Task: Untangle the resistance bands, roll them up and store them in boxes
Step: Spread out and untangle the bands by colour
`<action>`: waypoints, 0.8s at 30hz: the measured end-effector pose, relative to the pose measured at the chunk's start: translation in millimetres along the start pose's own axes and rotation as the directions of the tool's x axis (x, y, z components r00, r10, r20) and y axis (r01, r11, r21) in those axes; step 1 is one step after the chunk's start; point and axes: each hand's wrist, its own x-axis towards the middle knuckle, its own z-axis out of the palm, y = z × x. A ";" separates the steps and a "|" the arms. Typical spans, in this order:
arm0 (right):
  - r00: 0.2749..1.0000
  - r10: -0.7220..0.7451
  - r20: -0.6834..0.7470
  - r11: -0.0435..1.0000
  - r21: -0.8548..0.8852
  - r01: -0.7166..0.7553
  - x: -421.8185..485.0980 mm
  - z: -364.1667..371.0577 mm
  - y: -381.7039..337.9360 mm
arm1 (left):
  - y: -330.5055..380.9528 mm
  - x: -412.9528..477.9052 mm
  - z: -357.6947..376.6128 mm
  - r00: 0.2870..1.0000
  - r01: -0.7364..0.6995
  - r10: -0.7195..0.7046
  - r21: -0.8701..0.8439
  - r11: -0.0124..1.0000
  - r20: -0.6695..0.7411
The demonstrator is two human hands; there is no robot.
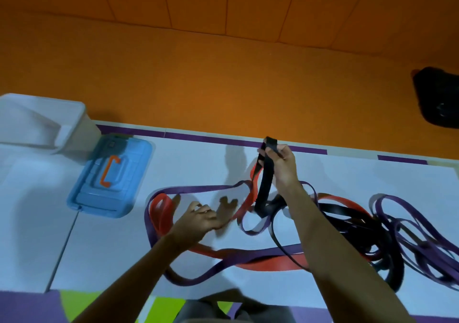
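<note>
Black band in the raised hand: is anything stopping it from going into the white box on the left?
Yes. The black band, gripped by the right hand, has its lower end looped among a red band and a purple band. A blue lid lies on the table beside the white box, whose top looks open.
</note>
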 end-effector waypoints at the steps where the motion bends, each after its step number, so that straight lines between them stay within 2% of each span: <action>1: 1.000 0.003 0.014 0.999 0.036 -0.004 2.5 -1.6 -3.5 | -4.4 -6.8 -0.4 0.994 0.092 -0.092 0.007 0.996 0.067; 4: 0.997 0.025 0.074 1.000 0.008 -0.026 3.1 -11.9 -8.5 | -7.3 7.7 -14.5 0.908 0.348 -0.321 -0.057 0.936 0.270; 9: 0.978 0.108 0.178 0.979 -0.191 -0.073 -4.6 -34.3 -6.9 | 25.1 98.7 -36.1 0.881 0.468 -0.388 -0.384 0.796 0.271; 11: 0.966 0.141 0.216 0.970 -0.223 -0.091 -5.7 -43.0 -4.5 | 42.6 127.1 -32.6 0.844 0.513 -0.394 -0.335 0.790 0.363; 14: 0.965 0.151 0.217 0.971 -0.217 -0.103 -3.0 -52.1 -3.7 | 60.1 141.8 -22.3 0.847 0.463 -0.384 -0.153 0.873 0.368; 17: 0.978 0.117 0.173 0.986 -0.141 -0.093 5.9 -56.6 -5.1 | 62.0 126.5 -27.9 0.927 0.268 -0.247 -0.034 0.963 0.283; 20: 0.990 0.107 0.086 0.994 0.027 -0.110 14.7 -56.7 -4.6 | 54.7 95.3 -41.1 0.990 0.085 -0.077 -0.062 0.994 0.121; 22: 0.992 0.126 0.011 0.985 0.119 -0.126 18.3 -56.0 -0.6 | 47.8 74.6 -48.2 0.996 0.079 -0.081 -0.059 0.995 -0.031; 24: 0.984 0.164 -0.067 0.969 0.199 -0.148 21.9 -55.8 6.3 | 41.7 60.8 -50.6 0.963 0.173 -0.187 -0.091 0.981 -0.192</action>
